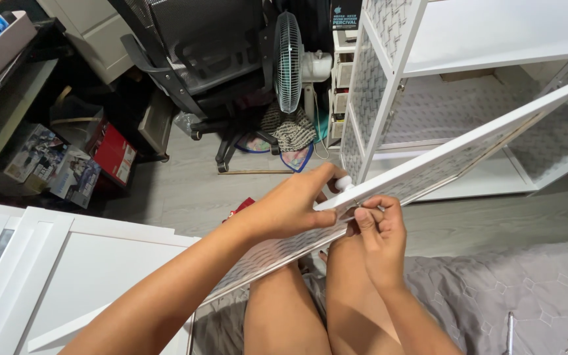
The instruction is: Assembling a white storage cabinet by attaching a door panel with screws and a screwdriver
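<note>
We saw left hand [297, 207] clamped on white mesh-panel door [468, 154] and its round white knob [343, 183]; right hand [379, 227] pinched tiny fastener, too small to identify. Risk: fastener dropped, long door tipped off knees.

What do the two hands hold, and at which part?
The left hand grips the white door panel at its edge near the small white knob. The right hand pinches something tiny beneath; what it is cannot be told.

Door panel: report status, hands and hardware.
Left hand grips door panel at white knob. Right hand pinches small hardware under edge. Cabinet frame behind.
</note>
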